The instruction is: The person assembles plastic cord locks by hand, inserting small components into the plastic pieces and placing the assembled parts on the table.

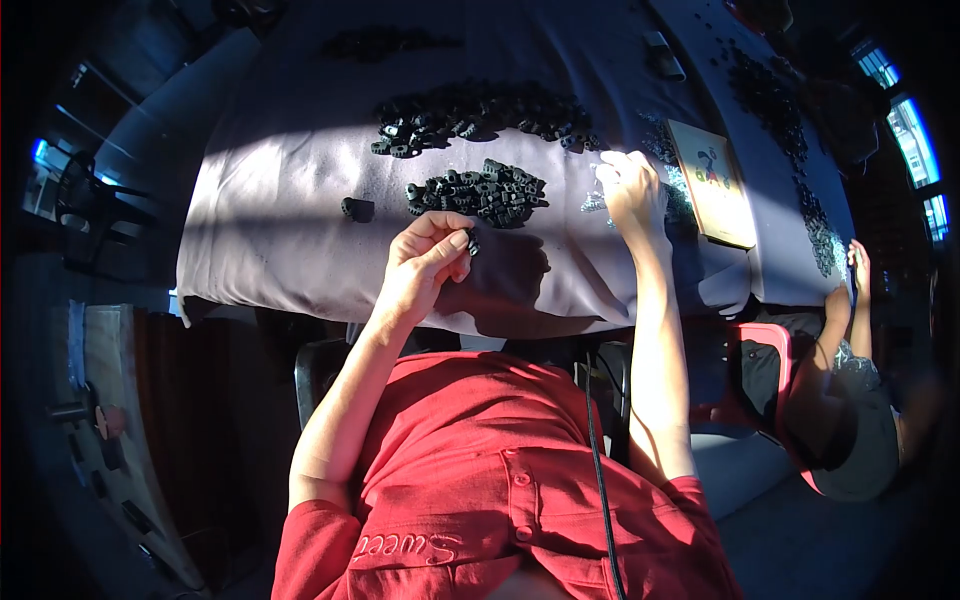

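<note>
Between the thumb and fingers of my left hand is a small black part, held just below a heap of similar black parts on the cloth-covered table. My right hand reaches farther out, at a scatter of small shiny pieces. Its fingers are bent together, and whatever they hold, if anything, is too small to make out. A larger heap of black parts lies behind the first. One separate black part rests to the left.
A flat booklet or box with a printed picture lies right of my right hand. More black parts and shiny pieces run along the right side, near another person's hand. A red-framed chair stands at right.
</note>
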Demonstrator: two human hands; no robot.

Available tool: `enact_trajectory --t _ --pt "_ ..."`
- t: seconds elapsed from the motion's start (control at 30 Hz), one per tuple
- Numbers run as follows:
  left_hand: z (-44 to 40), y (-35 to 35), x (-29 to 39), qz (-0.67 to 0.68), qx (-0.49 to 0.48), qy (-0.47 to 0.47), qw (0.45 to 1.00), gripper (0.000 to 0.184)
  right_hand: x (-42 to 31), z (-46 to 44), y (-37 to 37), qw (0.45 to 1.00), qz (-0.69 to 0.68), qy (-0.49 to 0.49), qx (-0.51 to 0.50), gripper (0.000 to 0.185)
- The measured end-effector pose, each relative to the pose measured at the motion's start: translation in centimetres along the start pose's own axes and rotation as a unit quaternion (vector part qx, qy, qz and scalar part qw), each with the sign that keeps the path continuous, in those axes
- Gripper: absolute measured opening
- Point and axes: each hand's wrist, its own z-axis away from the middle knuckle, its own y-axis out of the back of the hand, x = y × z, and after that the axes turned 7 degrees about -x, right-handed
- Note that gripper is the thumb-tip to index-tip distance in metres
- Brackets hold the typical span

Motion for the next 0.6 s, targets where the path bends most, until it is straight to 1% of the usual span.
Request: enact_trajectory --t 0.1,0.13,0.2,0.23,0.27,0.33,0.37,0.4,0.43,0.47,0.53,0.6 --pt "0.1 -0.1 -0.2 -0.003 0.006 -0.009 1.0 0.017 0.4 -0.4 -1.0 1.0 0.027 -0.004 -0.005 0.01" --pt "0.2 -0.4 0.0 -0.011 0.004 -0.017 1.0 0.018 0.7 -0.8 -1.3 0.997 0.07 -0.008 -0.033 0.009" --pt "0.4 -0.5 0.9 -0.062 0.004 -0.014 0.998 0.02 1.9 -1.1 -1.8 0.995 0.06 0.055 -0.056 0.009" --pt "0.3 -0.4 1.5 -0.093 0.029 -0.029 0.995 0.019 1.9 -1.0 -1.9 0.994 0.058 0.057 -0.071 0.009" --pt "0.6 -0.2 2.6 -0.205 0.087 -0.039 0.974 0.016 1.8 -0.8 -2.3 0.997 0.035 0.049 -0.041 0.009" --pt "0.8 0.7 4.2 -0.268 0.157 -0.154 0.938 0.015 -1.1 -0.3 -1.6 1.0 -0.007 0.024 0.02 0.009" --pt "0.8 1.5 4.8 -0.316 0.183 -0.169 0.915 0.016 -4.7 0.1 0.6 1.0 -0.016 0.015 0.0 0.01" --pt "0.6 2.3 5.3 -0.363 0.203 -0.184 0.891 0.016 -6.8 0.6 1.3 0.997 -0.057 -0.021 -0.039 0.008" --pt "0.2 3.2 5.3 -0.445 0.222 -0.203 0.844 0.016 -7.9 1.2 1.1 0.993 -0.117 0.0 -0.036 0.007" --pt "0.2 3.8 5.5 -0.532 0.24 -0.168 0.795 0.017 -8.8 1.7 1.1 0.984 -0.175 0.025 -0.032 0.006" --pt "0.1 4.6 5.0 -0.605 0.243 -0.172 0.738 0.017 -10.1 2.5 0.7 0.968 -0.24 -0.029 -0.065 0.003" --pt "0.0 5.3 4.5 -0.664 0.235 -0.181 0.687 0.017 -9.9 3.4 -0.4 0.959 -0.275 -0.045 -0.06 0.004"
